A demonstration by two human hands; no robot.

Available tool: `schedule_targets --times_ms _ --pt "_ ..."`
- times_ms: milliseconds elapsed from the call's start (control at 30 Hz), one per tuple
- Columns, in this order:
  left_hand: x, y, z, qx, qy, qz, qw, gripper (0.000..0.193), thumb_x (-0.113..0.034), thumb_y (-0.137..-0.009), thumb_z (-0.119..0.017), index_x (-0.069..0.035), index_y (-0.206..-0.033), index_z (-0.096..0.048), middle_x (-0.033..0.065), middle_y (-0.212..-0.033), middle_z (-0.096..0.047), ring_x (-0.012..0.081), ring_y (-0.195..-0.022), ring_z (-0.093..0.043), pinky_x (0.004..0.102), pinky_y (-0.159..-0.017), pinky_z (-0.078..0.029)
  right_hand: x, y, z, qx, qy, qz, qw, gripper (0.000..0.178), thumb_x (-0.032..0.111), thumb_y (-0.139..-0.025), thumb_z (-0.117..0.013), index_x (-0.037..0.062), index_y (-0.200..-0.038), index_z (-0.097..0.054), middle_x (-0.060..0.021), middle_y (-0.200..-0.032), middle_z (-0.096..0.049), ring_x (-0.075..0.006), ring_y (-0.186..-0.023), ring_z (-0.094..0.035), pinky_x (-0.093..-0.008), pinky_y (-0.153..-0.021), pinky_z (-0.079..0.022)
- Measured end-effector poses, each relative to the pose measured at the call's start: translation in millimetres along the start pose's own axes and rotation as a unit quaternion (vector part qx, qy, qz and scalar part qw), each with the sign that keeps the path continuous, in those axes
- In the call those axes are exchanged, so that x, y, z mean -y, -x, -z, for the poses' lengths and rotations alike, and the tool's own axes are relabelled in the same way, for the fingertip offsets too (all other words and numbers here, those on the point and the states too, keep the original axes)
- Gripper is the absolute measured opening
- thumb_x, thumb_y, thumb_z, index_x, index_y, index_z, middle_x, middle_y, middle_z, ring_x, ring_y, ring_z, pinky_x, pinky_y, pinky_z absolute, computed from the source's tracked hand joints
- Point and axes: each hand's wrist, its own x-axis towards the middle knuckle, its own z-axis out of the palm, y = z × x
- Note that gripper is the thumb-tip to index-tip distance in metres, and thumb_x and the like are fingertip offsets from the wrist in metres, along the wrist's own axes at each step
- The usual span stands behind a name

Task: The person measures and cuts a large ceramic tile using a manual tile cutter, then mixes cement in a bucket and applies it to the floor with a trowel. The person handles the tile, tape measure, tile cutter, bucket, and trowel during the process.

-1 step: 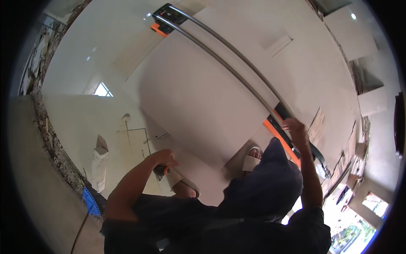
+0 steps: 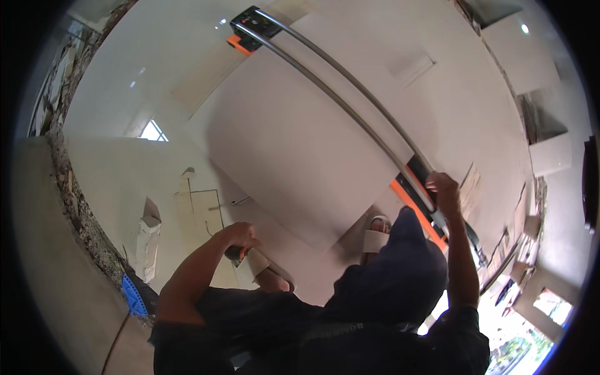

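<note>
A large pale tile (image 2: 300, 144) lies on the floor. Across it, from far left to near right, runs a tile cutter (image 2: 337, 100) with two metal rails and black-and-orange ends. My right hand (image 2: 445, 189) is closed at its near end, around a rail as far as I can see; the fingers are partly hidden. A black handle (image 2: 478, 250) sticks out beyond that end. My left hand (image 2: 240, 234) is closed around a small black-and-orange tape measure (image 2: 235, 252), above the floor near my left foot. The hand covers much of it.
My sandalled feet (image 2: 377, 237) are at the tile's near edge. On the left lie a torn white carton strip (image 2: 148, 247) and a blue plastic piece (image 2: 133, 294). Rough broken edging (image 2: 75, 200) follows the left wall. Cardboard scraps (image 2: 470, 182) lie right of the cutter.
My right hand has shifted slightly to the right at the cutter's near end, and a grey metal part below it now shows. The view has moved a little; my left hand stays closed on the tape measure.
</note>
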Motion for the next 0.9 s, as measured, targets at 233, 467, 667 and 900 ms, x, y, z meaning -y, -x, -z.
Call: schedule_targets --times_ms 233,467,667,900 --pt "28 -15 -56 -0.323 -0.139 0.039 0.935 0.042 -0.044 -0.086 -0.054 -0.004 -0.094 -0.060 0.0123 -0.087 -0.063 0.0317 -0.086 -0.060 0.0444 -0.077 -0.046 -80 -170 -24 -0.176 0.165 0.031 0.970 0.049 0.045 -0.091 -0.050 0.0000 -0.108 -0.060 -0.0195 -0.102 -0.062 -0.0338 -0.097 -0.060 -0.0416 -0.086 -0.047" --pt "-59 -82 -93 -0.538 0.360 0.182 0.740 0.041 -0.044 -0.091 -0.051 -0.004 -0.088 -0.060 0.0140 -0.082 -0.058 0.0265 -0.079 -0.055 0.0390 -0.074 -0.043 -86 -285 -34 -0.071 0.144 -0.007 0.987 0.054 0.053 -0.089 -0.050 0.0002 -0.092 -0.061 -0.0193 -0.083 -0.061 -0.0321 -0.080 -0.059 -0.0410 -0.075 -0.046" --pt "-131 -147 -84 -0.638 0.597 0.211 0.438 0.050 -0.047 -0.093 -0.046 0.000 -0.082 -0.056 0.0065 -0.076 -0.054 0.0153 -0.071 -0.049 0.0316 -0.066 -0.042 -97 -304 -43 -0.099 0.086 -0.030 0.991 0.061 0.054 -0.087 -0.052 -0.0013 -0.062 -0.051 -0.0148 -0.057 -0.048 -0.0251 -0.055 -0.042 -0.0407 -0.058 -0.041" --pt "-165 -150 -41 -0.630 0.617 0.245 0.403 0.046 -0.045 -0.091 -0.051 -0.002 -0.073 -0.050 0.0018 -0.071 -0.050 0.0119 -0.066 -0.045 0.0292 -0.062 -0.040 -121 -329 -31 -0.134 0.103 -0.007 0.986 0.064 0.055 -0.087 -0.053 -0.0021 -0.059 -0.047 -0.0142 -0.054 -0.041 -0.0204 -0.053 -0.035 -0.0383 -0.053 -0.038"
